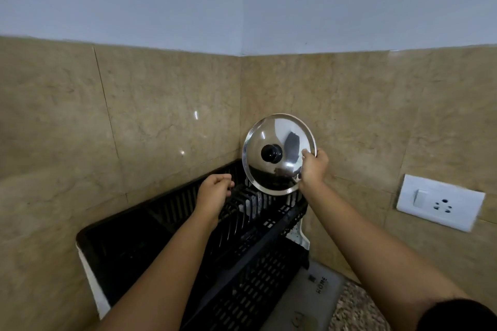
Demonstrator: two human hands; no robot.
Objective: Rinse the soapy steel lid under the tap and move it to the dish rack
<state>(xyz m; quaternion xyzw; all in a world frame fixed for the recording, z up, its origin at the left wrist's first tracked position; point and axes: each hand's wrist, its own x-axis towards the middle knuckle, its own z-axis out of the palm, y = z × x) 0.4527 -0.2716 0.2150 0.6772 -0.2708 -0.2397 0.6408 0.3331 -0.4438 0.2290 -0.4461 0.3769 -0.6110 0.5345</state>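
A round steel lid with a black knob stands almost upright over the far end of the black dish rack, in the wall corner. My right hand grips its right rim. Its lower edge sits at the rack's far slots; whether it rests there is unclear. My left hand hovers over the rack to the left of the lid, fingers loosely curled, holding nothing. The tap is out of view.
Beige marble tiles close in the corner behind the rack. A white switch and socket plate is on the right wall. A grey mat and speckled counter lie to the right of the rack. A white tray edge shows under the rack.
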